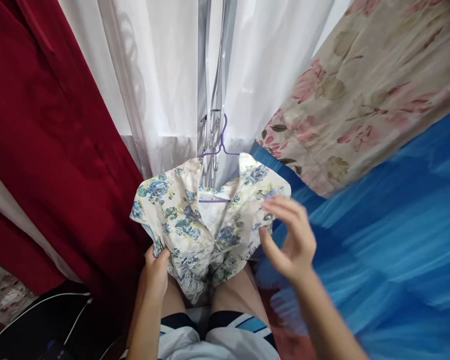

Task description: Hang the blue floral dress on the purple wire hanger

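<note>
A white short-sleeved blouse (187, 220) printed with blue and yellow flowers hangs in front of me on a purple hanger (223, 135). Its neckline gapes, and the hanger's lower bar shows inside it. At the lower left, my left hand (157, 270) pinches the blouse's side edge below the sleeve. My right hand (292, 235) is lifted at the blouse's right side, thumb and fingers spread apart with nothing between them. Whether its fingertips touch the cloth I cannot tell. The blouse's lower part falls between my thighs.
White curtains (165, 65) and hanging pale straps (213, 75) are behind the hanger. To the left is a red curtain (60, 140). On the right are a beige floral cloth (360, 100) and blue fabric (390, 225). A white cable (75, 320) lies on a dark surface at lower left.
</note>
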Demonstrator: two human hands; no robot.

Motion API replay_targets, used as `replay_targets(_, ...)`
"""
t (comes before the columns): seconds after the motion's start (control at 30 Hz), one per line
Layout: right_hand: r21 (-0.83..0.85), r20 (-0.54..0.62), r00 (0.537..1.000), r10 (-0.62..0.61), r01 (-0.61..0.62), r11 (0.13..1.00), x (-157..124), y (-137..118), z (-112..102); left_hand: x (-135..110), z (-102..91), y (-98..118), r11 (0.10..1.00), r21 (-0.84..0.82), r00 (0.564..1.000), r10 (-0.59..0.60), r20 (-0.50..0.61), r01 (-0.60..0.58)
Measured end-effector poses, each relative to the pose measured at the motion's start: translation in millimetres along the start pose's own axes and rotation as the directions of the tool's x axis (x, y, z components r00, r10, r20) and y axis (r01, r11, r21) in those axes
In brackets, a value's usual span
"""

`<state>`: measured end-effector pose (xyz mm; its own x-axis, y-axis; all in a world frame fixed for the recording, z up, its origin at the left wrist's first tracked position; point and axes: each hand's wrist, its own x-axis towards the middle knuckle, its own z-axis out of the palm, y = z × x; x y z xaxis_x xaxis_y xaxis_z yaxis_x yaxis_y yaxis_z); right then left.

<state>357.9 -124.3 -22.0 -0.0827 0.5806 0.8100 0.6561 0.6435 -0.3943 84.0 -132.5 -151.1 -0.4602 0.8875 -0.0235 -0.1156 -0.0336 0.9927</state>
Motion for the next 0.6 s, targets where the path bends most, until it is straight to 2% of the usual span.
replay_targets(0.03,0.135,-0.032,0.992,0.119,-0.113,0.984,-24,-6,19,-3,4.2,-3,1.0,-0.026,0.999,0.002,-0.052,-0.003)
replay_targets(0.07,0.238,-0.002,0.964,0.267,-0.259,0.936,-47,-11,39,-6,8.1,-5,0.999,-0.053,0.996,0.002,-0.092,-0.007)
replay_targets(0.1,0.3,0.095,0.913,0.397,-0.407,0.863,-69,-16,60,-9,11.3,-6,0.998,-0.067,0.995,-0.002,-0.098,-0.004)
replay_targets(0.13,0.331,0.221,0.84,0.496,-0.543,0.772,-88,-21,79,-11,13.4,-7,0.998,-0.066,0.997,-0.013,-0.073,0.008)
replay_targets(0.17,0.348,0.322,0.768,0.553,-0.639,0.686,-103,-24,95,-13,14.4,-8,0.998,-0.057,0.999,-0.026,-0.045,0.023)
replay_targets(0.2,0.361,0.382,0.724,0.574,-0.689,0.629,-112,-28,108,-16,14.3,-8,0.998,-0.047,0.999,-0.037,-0.028,0.036)
replay_targets(0.23,0.369,0.415,0.701,0.58,-0.713,0.597,-116,-30,117,-18,13.3,-8,0.998,-0.038,0.999,-0.045,-0.025,0.044)
replay_targets(0.3,0.389,0.431,0.704,0.565,-0.71,0.588,-110,-31,124,-21,10.5,-7,0.998,-0.027,0.998,-0.053,-0.039,0.052)
replay_targets(0.47,0.434,0.497,0.75,0.437,-0.651,0.623,-78,-16,113,-28,10.5,-2,0.992,-0.102,0.994,-0.077,-0.082,0.068)
replay_targets(0.6,0.48,0.505,0.755,0.418,-0.648,0.592,-77,-10,108,-30,14.5,-1,0.99,-0.139,0.98,-0.039,-0.195,0.011)
